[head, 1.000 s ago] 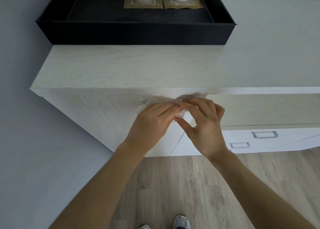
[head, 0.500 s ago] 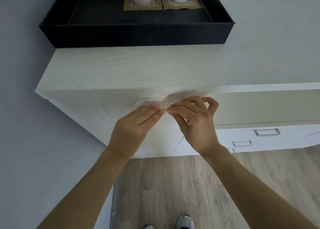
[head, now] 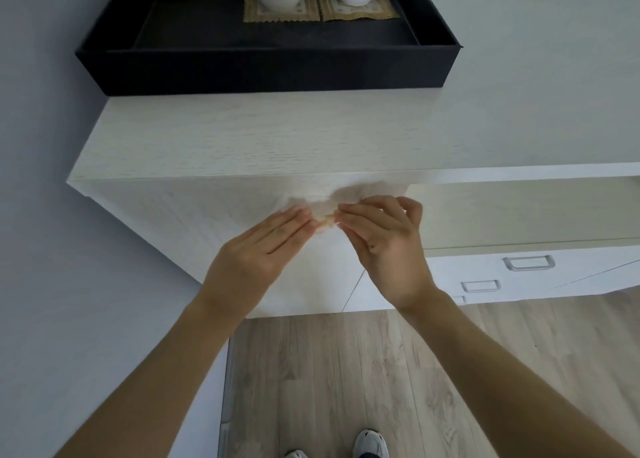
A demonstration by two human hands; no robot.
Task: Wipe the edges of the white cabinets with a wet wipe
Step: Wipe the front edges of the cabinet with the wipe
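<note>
Parted slightly, left hand (head: pixel 256 253) and right hand (head: pixel 391 250) each pinch the wet wipe (head: pixel 325 212).

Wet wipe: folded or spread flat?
Neither fully: the wet wipe is bunched and rumpled, partly opened, held at the fingertips between the left hand and right hand, just below the cabinet top edge.

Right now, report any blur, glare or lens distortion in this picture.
Head view: the wet wipe is smeared and barely separates from the pale cabinet; left hand and right hand go soft at the fingertips; wide lens splays the cabinet's edges; lighting soft, no glare.
</note>
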